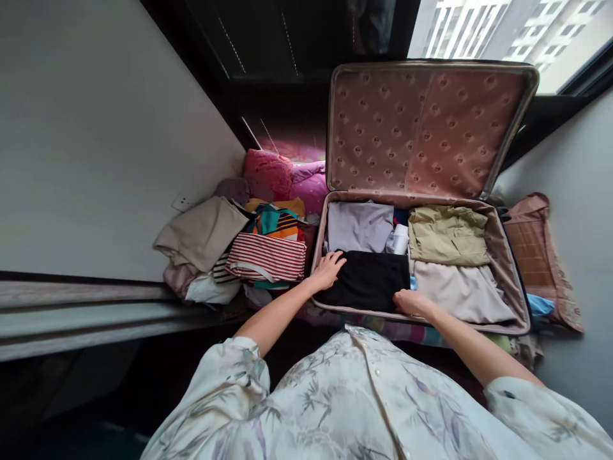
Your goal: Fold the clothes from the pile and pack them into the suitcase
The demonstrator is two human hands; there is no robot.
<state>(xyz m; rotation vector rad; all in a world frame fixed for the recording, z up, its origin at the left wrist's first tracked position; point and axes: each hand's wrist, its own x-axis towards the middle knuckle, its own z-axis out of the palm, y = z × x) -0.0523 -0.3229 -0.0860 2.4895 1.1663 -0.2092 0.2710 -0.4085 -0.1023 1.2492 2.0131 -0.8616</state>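
Note:
An open suitcase (522,281) lies before me, holding folded clothes. In its near left part is a folded black garment (368,278). My left hand (328,271) rests on that garment's left edge, fingers stretched out and apart. At its near right corner, my right hand (410,302) is closed, fingers curled on the cloth. Behind the black garment sits a folded light grey garment (359,225), with a white bottle (400,239) beside it. The right half holds an olive-green garment (447,233) at the back and a pale beige garment (460,291) in front.
The suitcase lid (431,128) stands upright against the window (527,32). Left of the case is a pile with a red-striped garment (265,257) and beige clothes (204,233). Pink bedding (268,174) lies behind it. A brown quilted piece (539,255) stands at right.

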